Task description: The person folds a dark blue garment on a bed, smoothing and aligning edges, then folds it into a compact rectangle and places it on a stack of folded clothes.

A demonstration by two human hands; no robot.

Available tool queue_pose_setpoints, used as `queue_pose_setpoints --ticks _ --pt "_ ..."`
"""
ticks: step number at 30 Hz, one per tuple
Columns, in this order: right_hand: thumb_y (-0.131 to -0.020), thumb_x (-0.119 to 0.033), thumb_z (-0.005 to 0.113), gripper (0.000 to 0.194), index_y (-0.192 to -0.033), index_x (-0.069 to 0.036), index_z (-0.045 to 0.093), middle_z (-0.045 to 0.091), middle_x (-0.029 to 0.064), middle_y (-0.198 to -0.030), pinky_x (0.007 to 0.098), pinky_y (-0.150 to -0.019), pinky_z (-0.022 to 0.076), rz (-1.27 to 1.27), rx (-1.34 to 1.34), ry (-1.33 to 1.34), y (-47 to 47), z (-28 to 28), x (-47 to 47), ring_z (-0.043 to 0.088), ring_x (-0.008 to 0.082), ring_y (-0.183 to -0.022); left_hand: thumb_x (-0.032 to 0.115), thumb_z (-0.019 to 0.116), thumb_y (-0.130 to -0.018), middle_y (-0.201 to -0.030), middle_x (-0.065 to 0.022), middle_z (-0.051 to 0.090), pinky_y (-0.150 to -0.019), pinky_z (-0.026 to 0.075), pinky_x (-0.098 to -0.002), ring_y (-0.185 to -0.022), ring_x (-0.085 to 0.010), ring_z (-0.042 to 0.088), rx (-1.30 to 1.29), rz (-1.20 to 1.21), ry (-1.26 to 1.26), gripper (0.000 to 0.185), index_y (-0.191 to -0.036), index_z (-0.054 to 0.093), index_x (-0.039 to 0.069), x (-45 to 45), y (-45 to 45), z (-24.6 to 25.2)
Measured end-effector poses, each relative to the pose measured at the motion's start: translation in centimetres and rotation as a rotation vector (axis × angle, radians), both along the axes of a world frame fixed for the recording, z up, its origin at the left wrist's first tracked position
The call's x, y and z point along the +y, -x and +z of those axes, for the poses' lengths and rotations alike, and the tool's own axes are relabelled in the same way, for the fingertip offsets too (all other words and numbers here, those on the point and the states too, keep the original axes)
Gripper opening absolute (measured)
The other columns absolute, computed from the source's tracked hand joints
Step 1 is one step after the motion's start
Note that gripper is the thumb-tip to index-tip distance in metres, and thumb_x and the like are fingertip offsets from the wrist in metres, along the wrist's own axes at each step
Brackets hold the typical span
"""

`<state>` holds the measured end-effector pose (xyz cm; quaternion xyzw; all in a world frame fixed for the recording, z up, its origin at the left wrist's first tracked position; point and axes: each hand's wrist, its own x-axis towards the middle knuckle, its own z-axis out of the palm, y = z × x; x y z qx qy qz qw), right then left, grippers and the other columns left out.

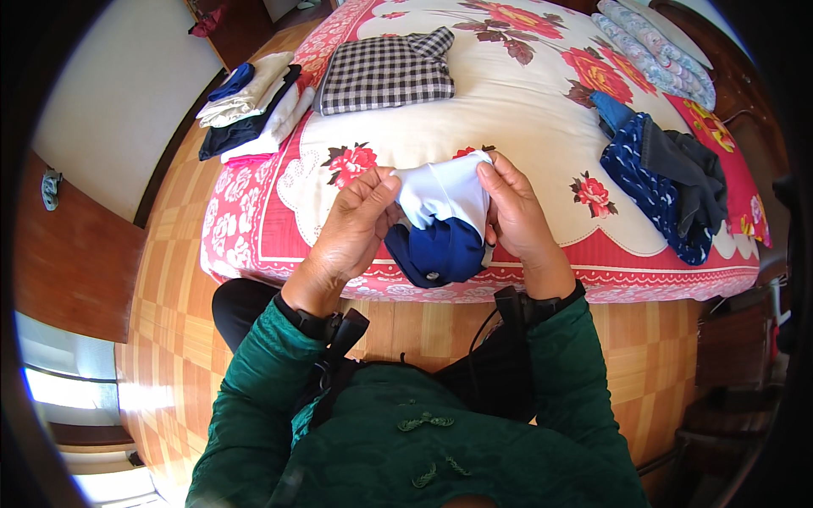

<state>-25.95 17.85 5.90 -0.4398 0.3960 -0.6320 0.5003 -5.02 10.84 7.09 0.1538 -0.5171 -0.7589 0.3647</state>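
Note:
Between my two hands is a small cloth garment (438, 247), dark blue below and pale lilac-white along its upper part. My left hand (359, 219) pinches its pale edge at the left, thumb on top. At the opposite corner my right hand (513, 206) grips the same edge between thumb and fingers. The blue part hangs bunched beneath, with a small shiny spot near its bottom. It is held over the near edge of the bed (540, 254). Exactly what kind of garment it is, I cannot tell.
A folded checked garment (387, 73) lies on the floral bedspread. To its left stands a stack of folded clothes (251, 111). Rumpled dark clothes (673, 178) lie at the right, by a red floral cloth (724, 146) and a rolled patterned quilt (660, 51). A wooden door (79, 247) is at left.

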Motion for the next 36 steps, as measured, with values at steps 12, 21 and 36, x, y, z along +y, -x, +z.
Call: queue_pose_setpoints --ticks 12,21,36 --pt "-0.104 -0.021 0.05 0.021 -0.097 -0.004 0.059 0.048 -0.0057 -0.086 0.02 -0.075 0.038 -0.06 0.132 0.183 -0.1 -1.3 -1.2 0.043 0.0029 -0.082 0.024 0.052 -0.103 -0.09 -0.0029 0.062 -0.07 0.051 -0.0238 -0.077 -0.0078 0.059 -0.125 0.202 -0.068 0.02 -0.106 0.055 0.005 0.5 0.5 0.0" --pt "-0.103 -0.021 0.053 0.025 -0.111 0.0 0.064 0.056 -0.0048 -0.087 0.0202 -0.072 0.0427 0.032 0.166 -0.089 0.9 -0.3 0.3 0.049 0.0021 -0.08 0.023 0.062 -0.097 -0.112 -0.0145 0.067 -0.082 0.057 -0.0315 -0.095 -0.0214 0.069 -0.126 0.024 -0.435 0.042 -0.126 0.053 -0.005 -0.2 -1.4 -0.7" --pt "-0.096 -0.01 0.053 0.034 -0.127 0.002 0.059 0.066 0.007 -0.112 0.0336 -0.092 0.0493 0.207 -0.35 0.078 -0.6 -2.1 -0.4 0.062 0.0163 -0.103 0.022 0.043 -0.103 -0.125 -0.0155 0.063 -0.096 0.053 -0.0393 -0.111 -0.0268 0.064 0.151 -0.323 -0.816 0.04 -0.133 0.048 -0.005 -0.7 -4.0 -5.1"
